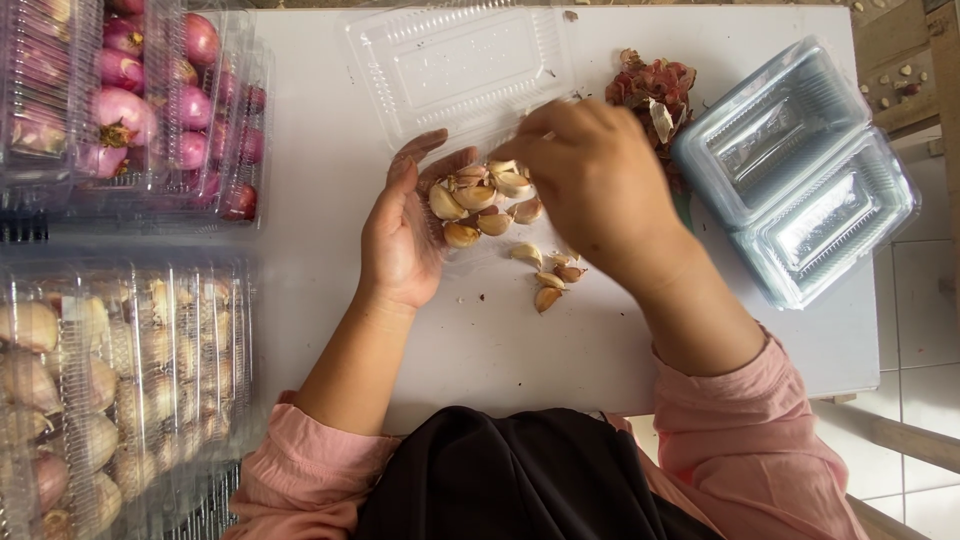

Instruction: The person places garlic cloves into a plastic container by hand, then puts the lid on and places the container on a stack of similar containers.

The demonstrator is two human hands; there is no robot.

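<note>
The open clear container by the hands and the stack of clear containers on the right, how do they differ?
The open clear container is single, with its lid flat on the table above both hands; the stack of clear containers is several nested together, lying at an angle at the table's right edge. The single one looks colourless; the stack looks bluish. Both are transparent plastic clamshells with nothing in them.

Tabletop: smooth, matt white surface. Open clamshell box: thin, clear, glossy plastic with ribbed walls that catch the light. Stacked empty boxes: the same transparent, shiny plastic, bluish where layers overlap. Garlic cloves: dry, papery cream skins with a faint sheen. Peel scraps: crinkled, matt reddish husk. Packed shallots: smooth, glossy purple skins behind clear plastic. Sleeves: soft, matt pink cloth; the garment between them is matt black fabric.
</note>
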